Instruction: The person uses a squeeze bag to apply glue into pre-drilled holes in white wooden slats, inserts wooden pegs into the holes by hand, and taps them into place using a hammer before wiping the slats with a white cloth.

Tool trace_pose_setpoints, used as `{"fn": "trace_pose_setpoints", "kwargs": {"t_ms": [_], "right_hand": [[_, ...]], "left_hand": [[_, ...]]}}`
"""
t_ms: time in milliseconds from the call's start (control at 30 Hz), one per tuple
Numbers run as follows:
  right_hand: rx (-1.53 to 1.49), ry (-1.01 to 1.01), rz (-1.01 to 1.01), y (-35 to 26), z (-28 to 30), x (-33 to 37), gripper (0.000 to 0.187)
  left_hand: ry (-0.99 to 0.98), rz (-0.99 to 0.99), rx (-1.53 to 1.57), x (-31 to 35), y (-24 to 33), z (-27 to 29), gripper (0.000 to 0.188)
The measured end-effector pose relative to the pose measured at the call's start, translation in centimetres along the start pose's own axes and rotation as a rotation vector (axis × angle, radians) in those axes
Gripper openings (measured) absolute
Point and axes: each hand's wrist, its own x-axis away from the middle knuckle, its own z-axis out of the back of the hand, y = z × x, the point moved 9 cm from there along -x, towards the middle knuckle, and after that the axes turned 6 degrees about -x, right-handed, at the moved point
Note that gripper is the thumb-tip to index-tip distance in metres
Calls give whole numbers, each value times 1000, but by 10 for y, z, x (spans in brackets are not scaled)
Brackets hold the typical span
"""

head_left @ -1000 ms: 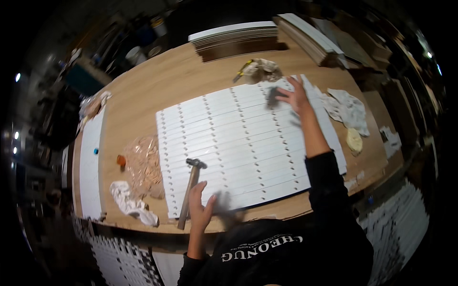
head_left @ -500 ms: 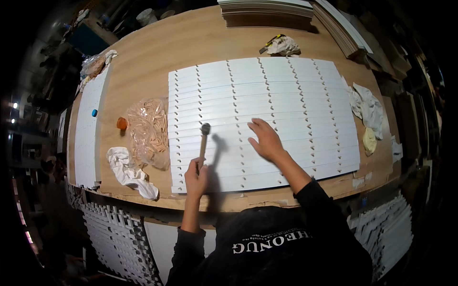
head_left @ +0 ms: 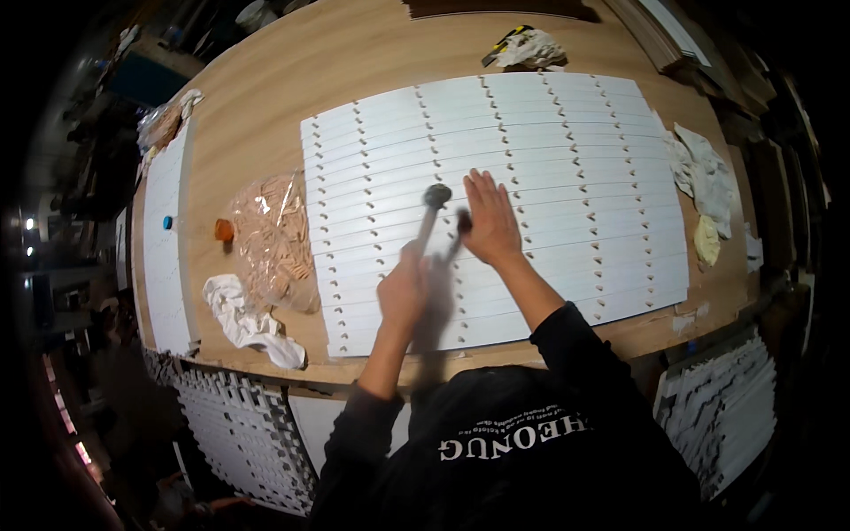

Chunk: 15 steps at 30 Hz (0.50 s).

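My left hand (head_left: 404,288) is closed round the handle of a hammer (head_left: 436,196), its dark head raised over the white boards. Beneath it lie several long white boards (head_left: 549,265) side by side, with rows of small wooden dowels (head_left: 375,245) standing up from them. My right hand (head_left: 493,221) rests flat on the boards just right of the hammer's head, fingers stretched out and holding nothing. Left of the boards sits a clear plastic bag of loose dowels (head_left: 276,243).
Beside the bag are an orange cap (head_left: 223,230) and a white cloth (head_left: 252,323). A white panel (head_left: 166,274) with a blue cap (head_left: 167,222) lies at the far left. Beyond the boards, a yellow-black utility knife (head_left: 505,44) touches a crumpled rag (head_left: 533,51). More cloths (head_left: 706,168) lie at right.
My left hand has moved the hammer right and away from me. My right hand has shifted slightly farther off, its fingers now laid straighter on the boards. The whole view has shifted a little.
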Motion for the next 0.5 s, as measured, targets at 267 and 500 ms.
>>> {"fn": "trace_pose_setpoints", "kwargs": {"t_ms": [267,500], "right_hand": [[-58,73,41,7,-2,1,56],[-354,-27,-200,-5,6,9,77]], "left_hand": [[145,193,535,82,-46,43,21],[73,491,442,200,-129,57,22]]}}
